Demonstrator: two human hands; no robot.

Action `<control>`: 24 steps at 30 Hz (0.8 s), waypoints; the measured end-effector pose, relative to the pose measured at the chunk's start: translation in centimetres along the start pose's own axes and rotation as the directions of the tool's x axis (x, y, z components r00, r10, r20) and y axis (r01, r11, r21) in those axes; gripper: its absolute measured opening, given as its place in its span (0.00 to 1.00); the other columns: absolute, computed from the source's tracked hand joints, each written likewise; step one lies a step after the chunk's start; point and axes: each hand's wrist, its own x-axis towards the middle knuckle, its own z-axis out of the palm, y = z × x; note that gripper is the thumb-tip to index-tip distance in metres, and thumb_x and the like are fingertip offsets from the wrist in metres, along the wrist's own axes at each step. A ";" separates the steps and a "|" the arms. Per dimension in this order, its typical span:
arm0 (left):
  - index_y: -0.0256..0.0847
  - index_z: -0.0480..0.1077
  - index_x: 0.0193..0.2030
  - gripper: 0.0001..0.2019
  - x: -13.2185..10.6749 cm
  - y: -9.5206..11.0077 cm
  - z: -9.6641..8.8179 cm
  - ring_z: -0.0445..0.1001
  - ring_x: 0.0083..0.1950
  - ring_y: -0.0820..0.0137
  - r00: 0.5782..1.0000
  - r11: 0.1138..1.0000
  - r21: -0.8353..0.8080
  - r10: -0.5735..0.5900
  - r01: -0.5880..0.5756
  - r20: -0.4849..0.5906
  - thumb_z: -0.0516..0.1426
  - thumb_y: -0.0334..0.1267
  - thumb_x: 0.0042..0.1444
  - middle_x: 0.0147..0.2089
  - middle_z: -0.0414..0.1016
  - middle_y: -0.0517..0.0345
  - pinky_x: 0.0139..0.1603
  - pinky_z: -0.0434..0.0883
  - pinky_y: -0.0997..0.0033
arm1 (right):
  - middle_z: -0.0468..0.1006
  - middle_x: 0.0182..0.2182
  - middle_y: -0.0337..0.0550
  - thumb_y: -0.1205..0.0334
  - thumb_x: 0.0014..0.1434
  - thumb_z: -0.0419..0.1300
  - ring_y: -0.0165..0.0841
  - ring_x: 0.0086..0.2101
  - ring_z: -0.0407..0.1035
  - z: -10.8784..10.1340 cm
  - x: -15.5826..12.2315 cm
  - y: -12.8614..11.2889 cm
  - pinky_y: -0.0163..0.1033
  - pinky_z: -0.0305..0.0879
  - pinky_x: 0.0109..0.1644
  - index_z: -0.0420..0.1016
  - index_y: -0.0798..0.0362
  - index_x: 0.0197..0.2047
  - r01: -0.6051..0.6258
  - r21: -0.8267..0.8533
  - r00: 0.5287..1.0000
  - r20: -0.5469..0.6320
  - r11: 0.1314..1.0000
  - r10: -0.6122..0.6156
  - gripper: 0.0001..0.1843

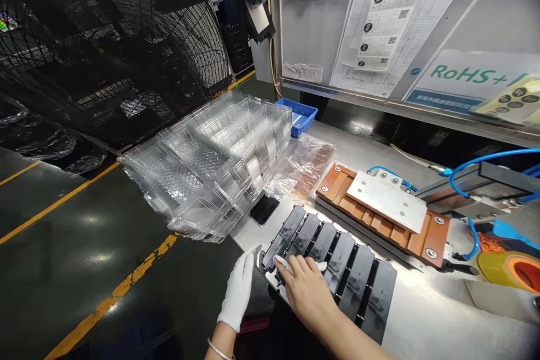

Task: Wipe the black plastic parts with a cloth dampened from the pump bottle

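Steel-topped, the workbench [426, 309] fills the lower right of the frame, with a dark floor marked by yellow lines at the lower left. At the bench's near edge a row of black panels [333, 261] is laid side by side on a fixture; seven can be counted, each with its long axis running from the near edge up and away toward the upper right. The right hand [307, 287], bare except for what appear to be white finger cots, is laid flat on the second and third panels from the left, fingers spread and extended, nothing clasped. The left hand [239, 288], in a white glove, is rested open against the left end of the row, fingertips touching the fixture's corner, nothing held as far as can be seen. Both hands are thus at the row's left end, and the remaining panels lie to the right of them, nearer the right hand. Just beyond the row an orange press block [382, 208] with one grey metal plate is seen, fed by blue hoses. To the left of it one stack of clear plastic trays [211, 171] overhangs the bench edge, with one blue bin [297, 115] behind. One roll of yellow tape [512, 270] lies at the right edge.
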 end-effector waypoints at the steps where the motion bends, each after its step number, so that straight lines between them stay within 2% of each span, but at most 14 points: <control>1: 0.37 0.66 0.61 0.24 0.0 -0.1 0.0 0.66 0.66 0.63 1.000 1.000 -0.001 -0.002 0.002 0.002 0.46 0.45 0.64 0.64 0.70 0.45 0.70 0.59 0.58 | 0.76 0.35 0.42 0.70 0.54 0.62 0.38 0.35 0.63 0.1 -0.1 -0.1 0.43 0.55 0.41 0.72 0.52 0.57 0.006 0.004 1.000 0.001 1.000 -0.006 0.25; 8: 0.40 0.66 0.61 0.24 -0.2 0.7 0.0 0.66 0.66 0.64 0.999 1.000 0.000 0.025 -0.025 0.024 0.45 0.47 0.65 0.65 0.70 0.50 0.70 0.60 0.58 | 0.76 0.36 0.48 0.72 0.56 0.60 0.42 0.36 0.64 0.1 0.7 0.9 0.45 0.54 0.41 0.72 0.56 0.58 -0.091 -0.009 0.996 -0.014 0.996 0.091 0.25; 11: 0.41 0.68 0.60 0.23 -0.4 0.8 -0.2 0.67 0.66 0.62 0.999 0.999 0.016 0.040 -0.040 0.015 0.45 0.47 0.65 0.63 0.71 0.50 0.70 0.60 0.55 | 0.76 0.35 0.45 0.72 0.54 0.61 0.40 0.34 0.64 0.5 0.4 -0.6 0.44 0.55 0.39 0.73 0.55 0.56 -0.045 0.020 0.999 -0.012 0.999 0.045 0.25; 15: 0.44 0.72 0.56 0.21 -0.4 0.3 -0.5 0.65 0.67 0.60 0.996 0.995 0.047 0.085 -0.086 0.007 0.45 0.45 0.63 0.62 0.73 0.51 0.71 0.59 0.54 | 0.76 0.34 0.41 0.66 0.52 0.65 0.38 0.33 0.65 1.0 -0.7 -3.5 0.42 0.57 0.39 0.75 0.53 0.52 0.073 0.098 0.997 -0.031 0.993 -0.070 0.22; 19: 0.43 0.71 0.57 0.21 -0.1 -0.3 -0.8 0.68 0.65 0.58 0.995 0.992 0.085 0.095 -0.095 0.006 0.47 0.44 0.61 0.62 0.73 0.49 0.70 0.60 0.52 | 0.76 0.34 0.39 0.62 0.52 0.65 0.36 0.32 0.65 0.7 -1.7 -4.2 0.40 0.60 0.39 0.72 0.48 0.55 0.145 0.168 0.988 -0.073 0.975 -0.135 0.25; 24: 0.44 0.71 0.56 0.21 -0.1 -0.2 -0.7 0.67 0.66 0.59 0.996 0.990 0.109 0.086 -0.085 0.000 0.48 0.45 0.61 0.62 0.72 0.50 0.70 0.60 0.54 | 0.76 0.38 0.43 0.73 0.53 0.58 0.37 0.34 0.67 -0.6 -3.7 -2.5 0.40 0.62 0.38 0.68 0.46 0.60 0.045 0.210 0.998 -0.061 0.977 -0.033 0.31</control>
